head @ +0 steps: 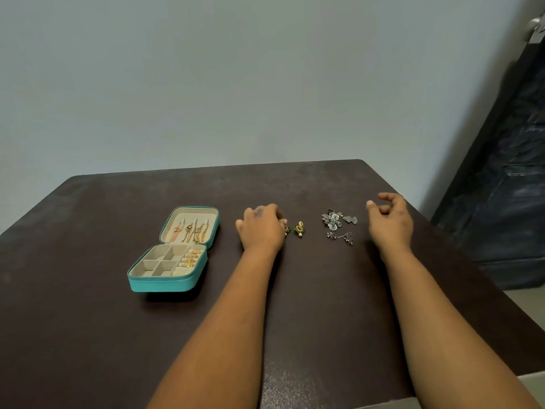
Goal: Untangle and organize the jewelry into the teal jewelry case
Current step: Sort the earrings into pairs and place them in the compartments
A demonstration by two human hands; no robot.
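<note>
— What is standing around the worktop (295,320)?
— A plain pale grey-green wall (236,78) is rising straight behind the worktop, and soft even light is falling across it.
— And to the right of the worktop?
— A dark, crumpled cover (507,184) is hanging there, a metal handle (535,28) is showing above it, and pale floor (528,302) is peeking out below.

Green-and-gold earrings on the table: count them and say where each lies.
2. One earring lies free, right of the left hand. The other peeks from under that hand's fingers, mostly hidden. More may be covered.
</note>
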